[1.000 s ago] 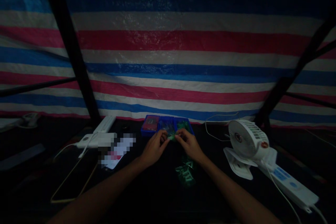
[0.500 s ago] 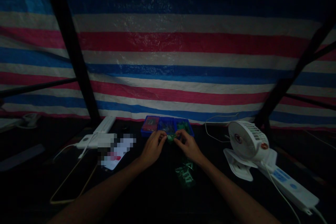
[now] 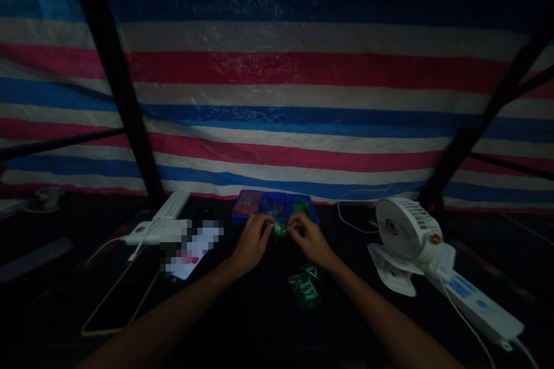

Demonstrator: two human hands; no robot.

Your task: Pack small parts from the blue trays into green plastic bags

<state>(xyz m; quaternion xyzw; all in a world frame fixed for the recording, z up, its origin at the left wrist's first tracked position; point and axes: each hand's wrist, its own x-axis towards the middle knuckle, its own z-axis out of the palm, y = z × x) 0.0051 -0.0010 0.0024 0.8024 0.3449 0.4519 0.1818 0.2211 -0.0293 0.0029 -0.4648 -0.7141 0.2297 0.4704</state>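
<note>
Backdrop: a striped blue, white and red woven plastic tarpaulin (image 3: 277, 75) is hung across the far side, crossed by black metal frame poles (image 3: 113, 81). Below it, a dark table (image 3: 259, 328) carries the gear.

Right side: a white clip-on desk fan (image 3: 409, 228) is set toward the far right corner, with a white power strip (image 3: 478, 305) lying just beside it, toward the near right corner. Left side: a dark smartphone with a gold rim (image 3: 121, 294) is laid flat near the left edge. A white power bank (image 3: 149, 232) is placed beyond it, and a pixelated white card (image 3: 197, 251) lies between the phone and the hands.

Centre: a blue plastic compartment box (image 3: 274, 207) is placed at the far edge, three bays visible. A pile of flat green pieces (image 3: 306, 285) is lying nearer the person.

Grip: a small green piece (image 3: 280, 230) is pinched between the left hand (image 3: 251, 244) and the right hand (image 3: 309, 236), just in front of the box. Fingers of both hands are closed on it. It is judged light, thin and easily bent; a fingertip hold at its edges looks best.
</note>
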